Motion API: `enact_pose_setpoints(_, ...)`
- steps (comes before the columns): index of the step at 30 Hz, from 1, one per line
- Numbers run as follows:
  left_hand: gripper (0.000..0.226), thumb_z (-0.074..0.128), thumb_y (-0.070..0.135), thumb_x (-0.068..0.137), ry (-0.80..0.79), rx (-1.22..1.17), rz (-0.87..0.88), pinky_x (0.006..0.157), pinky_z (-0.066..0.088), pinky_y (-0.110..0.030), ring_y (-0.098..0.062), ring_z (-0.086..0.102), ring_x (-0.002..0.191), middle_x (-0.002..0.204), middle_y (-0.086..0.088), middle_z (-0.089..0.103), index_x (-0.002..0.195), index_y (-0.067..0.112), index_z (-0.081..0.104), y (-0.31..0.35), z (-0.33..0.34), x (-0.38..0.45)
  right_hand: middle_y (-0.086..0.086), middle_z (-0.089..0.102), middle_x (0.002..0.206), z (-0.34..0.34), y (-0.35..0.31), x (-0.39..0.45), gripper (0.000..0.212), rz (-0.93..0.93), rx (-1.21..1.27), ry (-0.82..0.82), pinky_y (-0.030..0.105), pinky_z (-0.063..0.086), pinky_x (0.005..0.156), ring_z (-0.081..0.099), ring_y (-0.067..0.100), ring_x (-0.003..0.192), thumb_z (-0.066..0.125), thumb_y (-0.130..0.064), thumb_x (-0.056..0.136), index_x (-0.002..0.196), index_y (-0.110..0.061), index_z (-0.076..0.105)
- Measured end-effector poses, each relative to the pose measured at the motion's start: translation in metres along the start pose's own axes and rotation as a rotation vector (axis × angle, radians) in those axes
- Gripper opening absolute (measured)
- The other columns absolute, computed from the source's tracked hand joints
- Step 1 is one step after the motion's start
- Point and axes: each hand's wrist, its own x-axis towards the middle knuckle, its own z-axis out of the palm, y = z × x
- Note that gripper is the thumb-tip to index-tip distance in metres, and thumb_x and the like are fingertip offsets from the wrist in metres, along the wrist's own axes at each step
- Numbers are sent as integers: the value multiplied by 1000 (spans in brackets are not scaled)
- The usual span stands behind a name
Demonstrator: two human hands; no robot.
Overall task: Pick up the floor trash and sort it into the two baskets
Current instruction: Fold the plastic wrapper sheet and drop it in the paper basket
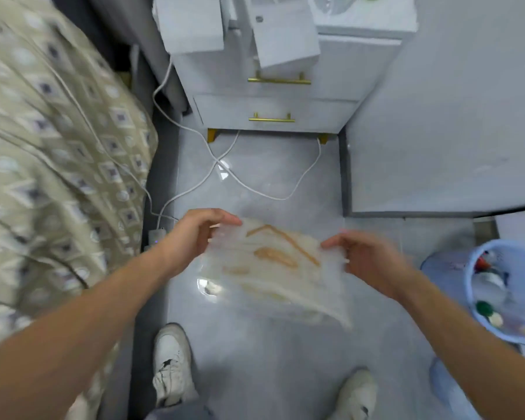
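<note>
- A clear plastic bag [273,268] with orange markings hangs above the floor [255,359], stretched between both hands at frame centre.
- The left hand [197,234] pinches its 9 o'clock edge.
- The right hand [367,259] is blurred; it seems to pinch the 3 o'clock edge.
- A blue basket [470,286] holding trash sits at 3 o'clock of the bag, apart from it.

two hands [194,234], one plastic bag [270,274], one basket [470,286], two shoes [172,363]

I'm in a bedroom at home — a bed [58,165] under a patterned cover, a white nightstand [285,95] with brass handles beside it.
</note>
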Motion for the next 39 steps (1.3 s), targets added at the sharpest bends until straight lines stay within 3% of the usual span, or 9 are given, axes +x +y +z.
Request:
enact_pose_setpoints(4,29,69,-3,89,-82,347,190,60,51,-21,-12,60,76,94,-2,68,108,18,76,66,44,-35,12,70,85,14,-57,-57,29,-104,-492,-74,32,43,74,62,21,82,80,-21,84,101,-12,57)
enact_pose_setpoints(8,61,75,-3,86,-205,368,268,65,49,-22,-13,56,76,90,-1,60,135,31,60,120,97,-62,12,73,87,33,-93,-106,33,-104,-558,-195,30,51,64,66,21,75,76,-11,89,119,-9,63)
enact_pose_setpoints(14,56,68,46,88,-153,88,21,78,61,-41,-29,68,94,119,-25,69,131,10,63,141,112,-97,13,75,111,26,-85,-162,39,-180,-169,61,45,59,80,73,32,101,71,-4,89,123,-20,66)
enact_pose_setpoints(18,40,75,36,90,-166,280,51,95,52,-59,-44,67,99,117,-19,71,122,14,68,104,149,-116,16,73,117,26,-66,-177,39,-197,-27,144,57,58,89,71,37,105,70,-3,89,124,-20,67)
enact_pose_setpoints(21,22,67,14,96,-137,283,131,81,57,-53,-37,73,93,101,-12,77,116,24,68,96,173,-122,15,74,115,18,-54,-184,31,-175,-35,156,55,60,84,73,35,101,66,-17,96,126,-23,66)
enact_pose_setpoints(26,18,62,21,100,-208,348,170,57,51,-44,-52,64,79,99,-31,70,119,21,63,88,175,-121,15,73,100,-2,-41,-189,28,-176,97,114,42,62,68,73,26,81,61,-10,96,122,-17,71)
enact_pose_setpoints(31,21,65,12,91,-184,179,116,88,44,-60,-45,63,98,109,-20,72,109,15,75,84,186,-115,19,74,102,-8,-37,-190,29,-219,272,59,36,62,72,75,26,87,49,7,95,109,1,74)
enact_pose_setpoints(35,38,42,9,85,-248,128,50,77,46,-39,-34,59,94,99,-16,70,89,9,80,92,203,-113,21,71,106,-33,-34,-210,39,-207,394,-7,39,60,81,69,30,94,41,-11,94,103,5,75)
enact_pose_setpoints(39,26,54,20,97,-368,390,58,67,53,-38,-28,63,88,107,-14,69,110,13,76,92,243,-113,7,68,117,-67,-14,-231,27,-261,148,98,32,57,76,68,22,99,66,-12,93,120,-11,71)
